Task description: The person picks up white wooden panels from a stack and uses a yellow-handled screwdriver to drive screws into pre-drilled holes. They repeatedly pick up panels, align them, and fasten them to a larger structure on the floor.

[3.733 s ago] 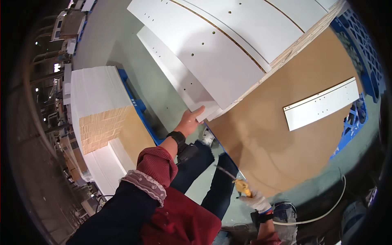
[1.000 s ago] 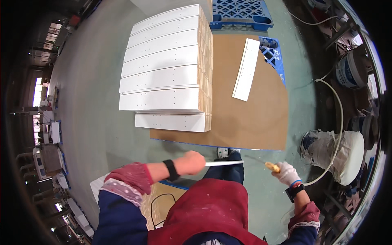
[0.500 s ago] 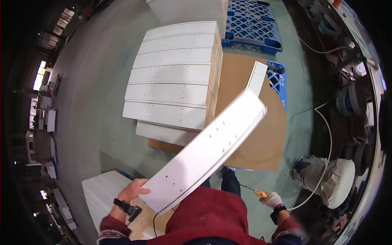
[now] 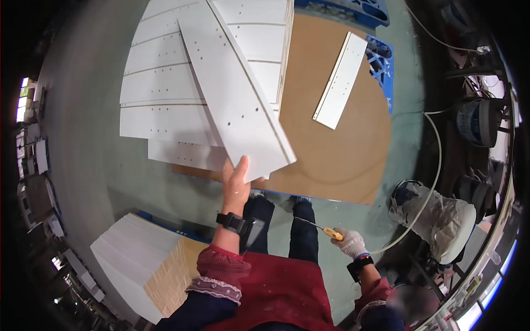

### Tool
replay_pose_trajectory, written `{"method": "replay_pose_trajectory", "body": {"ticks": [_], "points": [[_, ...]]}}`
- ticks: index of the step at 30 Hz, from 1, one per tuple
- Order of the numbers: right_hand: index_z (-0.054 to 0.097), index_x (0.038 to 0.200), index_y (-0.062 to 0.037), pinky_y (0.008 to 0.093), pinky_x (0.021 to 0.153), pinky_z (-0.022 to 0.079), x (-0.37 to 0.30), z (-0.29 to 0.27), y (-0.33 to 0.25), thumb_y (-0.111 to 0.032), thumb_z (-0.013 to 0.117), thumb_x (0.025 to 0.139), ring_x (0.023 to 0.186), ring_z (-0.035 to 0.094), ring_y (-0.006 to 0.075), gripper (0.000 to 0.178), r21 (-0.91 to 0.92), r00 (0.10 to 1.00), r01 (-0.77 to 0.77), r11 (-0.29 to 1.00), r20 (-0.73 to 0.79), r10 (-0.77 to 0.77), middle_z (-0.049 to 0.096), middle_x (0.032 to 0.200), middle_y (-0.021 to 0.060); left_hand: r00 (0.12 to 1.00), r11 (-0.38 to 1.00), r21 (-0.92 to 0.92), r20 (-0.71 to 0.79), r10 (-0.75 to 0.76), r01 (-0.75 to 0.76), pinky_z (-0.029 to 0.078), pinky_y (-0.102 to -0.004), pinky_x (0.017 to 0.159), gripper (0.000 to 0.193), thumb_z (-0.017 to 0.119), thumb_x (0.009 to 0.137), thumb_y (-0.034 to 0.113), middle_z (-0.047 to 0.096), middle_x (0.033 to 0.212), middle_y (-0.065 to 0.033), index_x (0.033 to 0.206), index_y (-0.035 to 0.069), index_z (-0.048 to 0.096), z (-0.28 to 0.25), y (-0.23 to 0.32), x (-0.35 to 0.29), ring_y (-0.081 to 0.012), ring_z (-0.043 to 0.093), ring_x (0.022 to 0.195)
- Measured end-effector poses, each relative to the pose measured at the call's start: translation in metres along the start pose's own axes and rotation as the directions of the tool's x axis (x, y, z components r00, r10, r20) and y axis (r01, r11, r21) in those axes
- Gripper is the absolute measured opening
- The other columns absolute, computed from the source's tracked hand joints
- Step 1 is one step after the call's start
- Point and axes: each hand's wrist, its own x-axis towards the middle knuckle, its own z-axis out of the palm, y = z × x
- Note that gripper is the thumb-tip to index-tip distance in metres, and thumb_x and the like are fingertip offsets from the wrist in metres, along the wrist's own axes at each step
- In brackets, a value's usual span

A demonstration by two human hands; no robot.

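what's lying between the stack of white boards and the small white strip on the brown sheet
Nothing: in the head view only bare brown sheet separates the white board stack from the white strip.

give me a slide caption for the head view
Left hand holds a drilled white panel over stacked panels; gloved right hand grips a yellow-handled tool.

Board stack (image 4: 165,94) top edge cropped

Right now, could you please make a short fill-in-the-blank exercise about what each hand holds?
1. The left hand grips a long ____ panel with small holes.
2. The right hand wears a white ____.
3. The right hand holds a thin tool with a ____ handle.

Missing words: white; glove; yellow
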Motion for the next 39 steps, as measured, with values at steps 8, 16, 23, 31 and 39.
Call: {"method": "replay_pose_trajectory", "body": {"ticks": [8, 16, 23, 31, 39], "points": [[0.058, 0.099, -0.0180, 0.0435, 0.068, 0.049, 0.015, 0.037, 0.026, -0.035, 0.058, 0.083, 0.080, 0.062, 0.0350, 0.023, -0.018, 0.991, -0.092, 0.996, 0.092, 0.094, 0.064, 0.083, 0.0133, 0.862, 0.942, 0.197, -0.484, -0.148, 0.272, 0.054, -0.0426, 0.070, 0.053, 0.049, 0.096, 0.038, 0.042, 0.124, -0.0186, 0.130, -0.001, 0.034, -0.081, -0.082, -0.024, -0.0290, 0.053, 0.104], [0.057, 0.101, -0.0203, 0.0424, 0.066, 0.048, 0.045, 0.050, 0.038, -0.035, 0.062, 0.081, 0.079, 0.062, 0.0350, 0.025, -0.065, 0.981, -0.047, 0.997, 0.185, 0.059, 0.064, 0.083, 0.0126, 0.762, 0.841, -0.140, -0.365, -0.535, 0.523, 0.053, -0.0483, 0.077, 0.072, 0.063, 0.087, 0.039, 0.044, 0.121, -0.0263, 0.135, -0.004, 0.028, -0.123, -0.239, 0.036, -0.0389, 0.054, 0.110], [0.057, 0.098, -0.0187, 0.0439, 0.065, 0.048, 0.046, 0.066, 0.065, -0.034, 0.059, 0.082, 0.079, 0.062, 0.0348, 0.023, 0.001, 0.980, -0.066, 0.998, 0.188, 0.064, 0.063, 0.082, 0.0127, 0.663, 0.798, 0.085, -0.612, -0.431, 0.596, 0.054, -0.0373, 0.064, 0.058, 0.066, 0.083, 0.045, 0.057, 0.099, -0.0167, 0.109, -0.005, 0.051, -0.106, -0.245, 0.039, -0.0299, 0.062, 0.088], [0.056, 0.095, -0.0172, 0.0440, 0.066, 0.048, 0.037, 0.048, 0.088, -0.037, 0.057, 0.084, 0.080, 0.061, 0.0360, 0.023, 0.011, 0.980, -0.071, 0.997, 0.188, 0.068, 0.063, 0.082, 0.0131, 0.727, 0.862, 0.081, -0.580, -0.368, 0.501, 0.052, -0.0388, 0.075, 0.053, 0.066, 0.086, 0.039, 0.059, 0.103, -0.0131, 0.119, 0.004, 0.044, -0.119, -0.247, 0.033, -0.0269, 0.062, 0.089], [0.060, 0.103, -0.0173, 0.0405, 0.073, 0.049, 0.039, 0.033, 0.101, -0.037, 0.061, 0.082, 0.087, 0.061, 0.0334, 0.029, 0.093, 0.987, 0.031, 0.995, 0.156, -0.046, 0.064, 0.091, 0.0124, 0.873, 0.938, -0.254, -0.369, -0.318, 0.234, 0.043, -0.0356, 0.095, 0.038, 0.056, 0.092, 0.015, 0.053, 0.122, -0.0062, 0.127, 0.006, 0.043, -0.169, -0.252, -0.004, -0.0203, 0.050, 0.116]]}}
